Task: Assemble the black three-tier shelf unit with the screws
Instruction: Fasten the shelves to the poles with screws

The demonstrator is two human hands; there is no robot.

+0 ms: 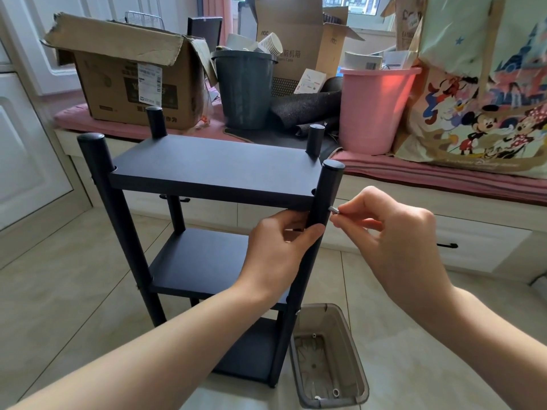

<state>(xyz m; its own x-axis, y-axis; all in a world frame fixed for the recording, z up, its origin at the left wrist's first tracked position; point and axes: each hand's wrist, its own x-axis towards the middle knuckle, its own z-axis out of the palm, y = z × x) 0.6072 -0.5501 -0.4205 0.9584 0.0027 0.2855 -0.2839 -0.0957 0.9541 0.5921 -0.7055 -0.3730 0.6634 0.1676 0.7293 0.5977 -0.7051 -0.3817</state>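
Box (130,75): brown cardboard, flaps open, set on the pink cushion (444,173) of the window bench, far left.
Shelf (213,167): black, three tiers, stood upright on the tiled floor (59,276) in front of the bench; four round posts are seen rising above the top board.
Grey bin (245,87): placed behind the shelf on the bench, paper cups stacked in it.
Left hand (278,250): wrapped round the near right post (324,199) just under the top board; fingers curled behind the post, thumb laid across its front.
Screw (334,210): silver, held level, its tip set against the right side of that post, just below the top board.
Right hand (393,229): fingers narrowed to a pinch on the screw's head end.
Tray (352,362): clear brownish plastic, on the floor beside the shelf's near right foot; a few small fittings are seen inside.
Pink bin (373,110): on the bench, right of the grey bin.
Bag (485,93): cartoon print, far right on the cushion.
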